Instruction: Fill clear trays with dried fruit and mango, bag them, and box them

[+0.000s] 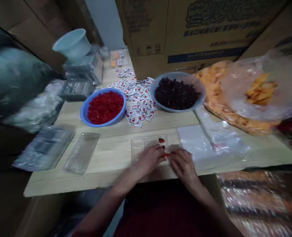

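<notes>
Both of my hands meet over a clear plastic tray near the table's front edge. An orange-red strip shows between my fingertips. My left hand pinches its left end, and my right hand pinches the other end. Inside the tray's upper right part lie a small red piece and a dark piece, partly hidden by my left fingers. What the strip is made of I cannot make out.
Behind stand a blue bowl of red pieces, a bowl of dark pieces and scattered small printed sachets. Clear plastic lids lie left. Plastic bags and a large bag of orange pieces lie right. Cardboard boxes wall the back.
</notes>
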Demonstrator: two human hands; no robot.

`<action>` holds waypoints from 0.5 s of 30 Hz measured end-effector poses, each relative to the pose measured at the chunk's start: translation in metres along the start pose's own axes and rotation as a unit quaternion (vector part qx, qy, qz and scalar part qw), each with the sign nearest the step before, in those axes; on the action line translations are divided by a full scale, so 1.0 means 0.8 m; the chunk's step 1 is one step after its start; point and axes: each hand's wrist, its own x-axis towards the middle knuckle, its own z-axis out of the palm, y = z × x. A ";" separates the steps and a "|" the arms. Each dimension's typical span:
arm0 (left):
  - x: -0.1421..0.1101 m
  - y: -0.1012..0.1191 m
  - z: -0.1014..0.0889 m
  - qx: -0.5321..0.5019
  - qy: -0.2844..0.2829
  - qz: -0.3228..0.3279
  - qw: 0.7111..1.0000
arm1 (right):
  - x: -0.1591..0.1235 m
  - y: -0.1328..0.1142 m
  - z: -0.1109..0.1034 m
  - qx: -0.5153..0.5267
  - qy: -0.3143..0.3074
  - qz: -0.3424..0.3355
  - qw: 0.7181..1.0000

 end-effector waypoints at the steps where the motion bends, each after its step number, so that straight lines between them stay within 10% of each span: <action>1: -0.002 0.001 0.002 -0.005 0.005 -0.004 1.000 | 0.002 0.000 0.002 -0.003 -0.005 0.000 1.000; 8: -0.006 -0.011 -0.014 0.016 0.049 0.011 0.999 | 0.012 -0.004 0.004 -0.023 -0.034 -0.006 0.999; 15: 0.047 -0.107 -0.108 0.146 0.281 -0.202 0.927 | 0.033 0.000 -0.003 0.008 0.040 -0.013 0.999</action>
